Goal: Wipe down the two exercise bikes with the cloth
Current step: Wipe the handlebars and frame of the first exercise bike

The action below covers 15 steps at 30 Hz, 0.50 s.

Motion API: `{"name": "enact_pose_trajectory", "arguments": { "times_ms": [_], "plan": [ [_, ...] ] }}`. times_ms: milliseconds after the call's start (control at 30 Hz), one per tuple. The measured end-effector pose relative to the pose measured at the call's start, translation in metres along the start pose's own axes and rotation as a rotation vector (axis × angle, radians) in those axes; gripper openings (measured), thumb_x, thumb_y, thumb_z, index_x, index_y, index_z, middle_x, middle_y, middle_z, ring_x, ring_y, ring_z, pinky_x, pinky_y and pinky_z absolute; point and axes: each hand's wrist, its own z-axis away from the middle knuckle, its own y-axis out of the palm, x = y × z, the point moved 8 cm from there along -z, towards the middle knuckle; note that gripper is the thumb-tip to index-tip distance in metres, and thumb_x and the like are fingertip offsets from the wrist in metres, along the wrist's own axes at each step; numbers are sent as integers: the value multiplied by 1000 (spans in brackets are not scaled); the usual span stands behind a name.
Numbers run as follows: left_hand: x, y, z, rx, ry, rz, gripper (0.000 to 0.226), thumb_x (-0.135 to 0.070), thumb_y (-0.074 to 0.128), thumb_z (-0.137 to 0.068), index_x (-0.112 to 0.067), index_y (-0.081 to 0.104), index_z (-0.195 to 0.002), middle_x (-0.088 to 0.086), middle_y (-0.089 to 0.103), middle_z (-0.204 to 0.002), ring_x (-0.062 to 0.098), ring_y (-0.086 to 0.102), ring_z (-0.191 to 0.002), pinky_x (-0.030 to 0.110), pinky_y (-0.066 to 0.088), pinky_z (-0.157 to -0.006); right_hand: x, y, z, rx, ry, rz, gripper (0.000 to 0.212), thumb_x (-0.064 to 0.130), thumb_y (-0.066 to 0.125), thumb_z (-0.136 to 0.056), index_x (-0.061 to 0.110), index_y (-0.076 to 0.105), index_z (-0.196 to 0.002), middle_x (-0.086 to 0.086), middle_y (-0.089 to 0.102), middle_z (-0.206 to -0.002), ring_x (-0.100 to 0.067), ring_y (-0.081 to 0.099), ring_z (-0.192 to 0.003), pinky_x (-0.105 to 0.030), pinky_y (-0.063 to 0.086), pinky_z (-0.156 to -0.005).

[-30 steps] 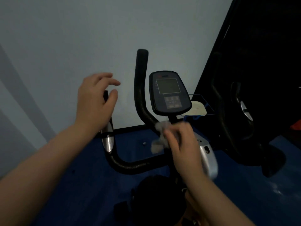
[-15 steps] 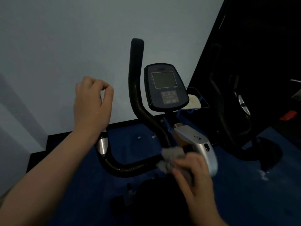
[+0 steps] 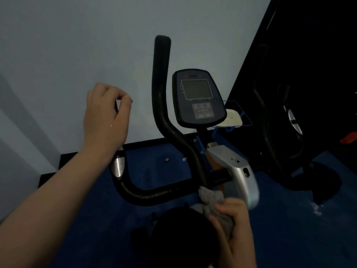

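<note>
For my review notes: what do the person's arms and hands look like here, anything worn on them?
Both forearms are bare in the head view, with no sleeves showing up to the frame edge. The left hand and the right hand wear no gloves, and no watch, ring or wristband can be made out. A small bright glint sits on the back of the left hand; the dim light hides what it is.

Cloth (image 3: 214,205): grey, soft, crumpled fabric, gripped in right hand (image 3: 234,231).
Handlebar (image 3: 166,120): black, matt, rough-grained covering, beside left hand (image 3: 105,117).
Sensor plate (image 3: 118,167): shiny metal, below left wrist.
Console (image 3: 199,97): smooth dark plastic, dull screen.
Housing (image 3: 237,171): silver, smooth, glossy, above right hand.
</note>
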Motion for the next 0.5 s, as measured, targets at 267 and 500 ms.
{"name": "enact_pose_trajectory", "arguments": {
  "times_ms": [267, 500],
  "plan": [
    [0, 0, 1, 25, -7, -3, 25, -27, 46, -95, -9, 63, -87, -3, 47, -94, 12, 42, -94, 19, 29, -72, 24, 32, -97, 147, -144, 72, 15, 17, 61, -89, 25, 51, -97, 10, 47, -99, 0, 51, -92, -9, 40, -77],
    [1, -1, 0, 0, -6, 24, 21, -21, 48, -95, -11, 62, -83, -4, 49, -90, 6, 39, -90, 16, 26, -67, 31, 41, -109, 169, -216, 126, 16, 17, 60, -88, 27, 50, -97, 14, 45, -99, 3, 50, -94, -7, 38, -79]
  ]
}}
